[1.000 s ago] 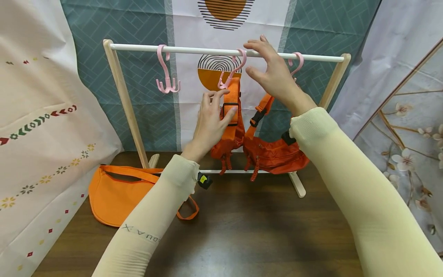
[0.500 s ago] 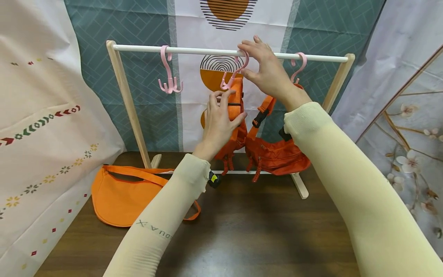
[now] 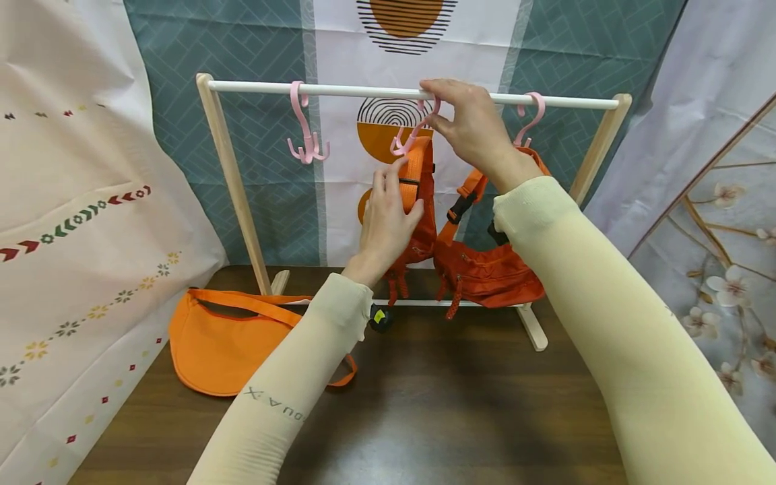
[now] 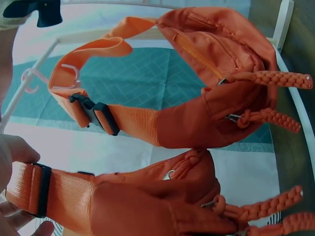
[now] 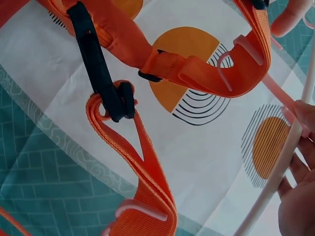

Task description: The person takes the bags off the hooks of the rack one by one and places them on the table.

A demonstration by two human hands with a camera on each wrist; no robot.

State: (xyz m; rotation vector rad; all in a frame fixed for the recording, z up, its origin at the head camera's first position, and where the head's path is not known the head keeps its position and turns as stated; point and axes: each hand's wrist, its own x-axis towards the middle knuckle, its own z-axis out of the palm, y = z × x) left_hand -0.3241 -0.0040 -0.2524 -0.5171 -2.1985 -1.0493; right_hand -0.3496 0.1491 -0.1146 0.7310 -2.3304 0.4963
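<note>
A small wooden rack with a white rod [image 3: 351, 89] stands at the back of the table. On its middle pink hook [image 3: 414, 131] hangs the strap [image 3: 412, 172] of an orange-red waist bag [image 3: 488, 275]. My right hand [image 3: 438, 111] pinches that hook's top where it meets the rod. My left hand [image 3: 397, 185] grips the strap just below the hook, thumb by its black slider [image 4: 43, 189]. The left wrist view shows the bag body [image 4: 216, 93] with braided zipper pulls. In the right wrist view the strap [image 5: 197, 73] loops over the pink hook [image 5: 236, 54] beside the rod [image 5: 278, 167].
A bare pink hook [image 3: 306, 135] hangs left on the rod, and another [image 3: 530, 118] hangs at the right with a strap on it. A flat orange bag [image 3: 224, 343] lies on the dark wooden table [image 3: 436, 417] at the left. Patterned cloths hang behind and on both sides.
My right hand came down from open above the rod and closed its fingers on the middle hook. My left hand slid a little up the strap.
</note>
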